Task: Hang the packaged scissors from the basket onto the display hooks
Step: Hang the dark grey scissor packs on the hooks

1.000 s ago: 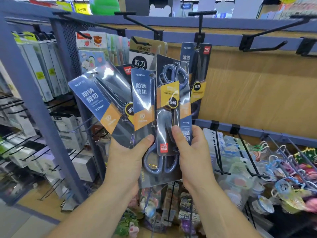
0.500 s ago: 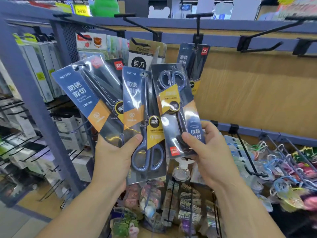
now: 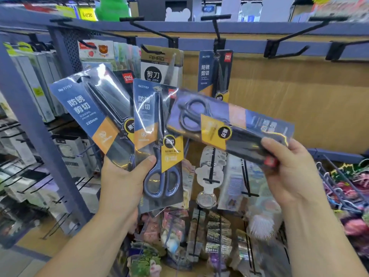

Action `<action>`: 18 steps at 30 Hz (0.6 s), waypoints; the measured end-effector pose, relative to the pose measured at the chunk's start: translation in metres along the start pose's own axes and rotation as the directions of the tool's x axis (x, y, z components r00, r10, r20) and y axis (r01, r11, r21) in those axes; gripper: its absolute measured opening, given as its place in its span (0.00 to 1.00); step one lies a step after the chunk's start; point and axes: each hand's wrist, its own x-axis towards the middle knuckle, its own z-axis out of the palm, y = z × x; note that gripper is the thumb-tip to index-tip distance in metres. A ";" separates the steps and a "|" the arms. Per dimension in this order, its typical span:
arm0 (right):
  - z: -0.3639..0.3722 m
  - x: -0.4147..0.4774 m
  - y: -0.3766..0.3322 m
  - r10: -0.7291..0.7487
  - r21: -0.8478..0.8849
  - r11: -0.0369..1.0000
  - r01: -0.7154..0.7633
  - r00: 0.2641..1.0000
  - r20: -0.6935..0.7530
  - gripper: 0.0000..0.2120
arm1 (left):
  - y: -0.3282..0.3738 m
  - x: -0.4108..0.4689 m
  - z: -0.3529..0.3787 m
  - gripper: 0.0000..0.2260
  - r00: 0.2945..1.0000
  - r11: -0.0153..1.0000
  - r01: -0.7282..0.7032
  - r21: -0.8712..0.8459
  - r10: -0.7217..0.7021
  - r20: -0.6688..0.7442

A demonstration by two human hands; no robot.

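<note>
While the left hand [image 3: 123,182] kept its thumb clamped over two fanned scissors packs, the right hand [image 3: 289,172] had drawn the third pack [image 3: 219,126] off to the right. Half a second earlier that pack stood nearly upright beside the others. Now it lay almost level, with the scissor handles to the left and the blade end pinched between the right thumb and curled fingers.

In the left hand, the tilted pack [image 3: 93,108] leaned up and left toward the blue post [image 3: 30,116]. The upright pack [image 3: 157,136] stood in the middle, handles down, just above the thumb. The level pack's left end overlapped the upright pack's right edge. Its top edge sat just below the bottom of the hung pack [image 3: 214,74], which was already on a hook beside the AIHAO scissors card [image 3: 159,64].

To the right of the hung pack, the wooden back panel [image 3: 299,100] showed bare under two empty hooks [image 3: 289,53] on the blue rail. That open stretch lay above the right hand. Below both hands, small carded goods [image 3: 205,198] crowded the lower pegs.
</note>
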 end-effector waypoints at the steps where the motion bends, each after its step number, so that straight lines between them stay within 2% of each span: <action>1: 0.000 0.003 -0.003 -0.012 0.010 1.000 0.012 0.999 -0.041 0.07 | -0.001 0.000 0.000 0.19 1.000 1.000 0.002 0.003 -0.002 -0.010; 4: 0.002 0.012 -0.014 -0.055 -0.004 0.998 0.055 0.991 -0.120 0.08 | -0.002 0.002 -0.002 0.20 1.000 1.000 0.000 0.020 0.000 -0.025; 6: 0.006 0.017 -0.021 -0.087 -0.033 0.996 0.084 0.988 -0.126 0.06 | -0.001 0.003 -0.003 0.21 1.000 1.000 -0.001 0.029 0.002 -0.029; 10: 0.022 0.031 -0.028 -0.128 -0.017 0.992 0.127 0.986 -0.105 0.08 | 0.001 0.005 -0.007 0.20 0.999 1.000 -0.003 0.019 0.004 -0.050; 14: 0.046 0.038 -0.029 -0.160 -0.109 0.981 0.162 0.987 0.034 0.08 | 0.006 0.006 -0.008 0.19 0.998 0.999 -0.012 0.031 0.013 -0.057; 18: 0.073 0.042 -0.036 -0.249 -0.315 0.893 0.322 0.935 0.253 0.07 | 0.007 0.008 -0.011 0.21 0.999 1.000 -0.016 0.024 0.017 -0.035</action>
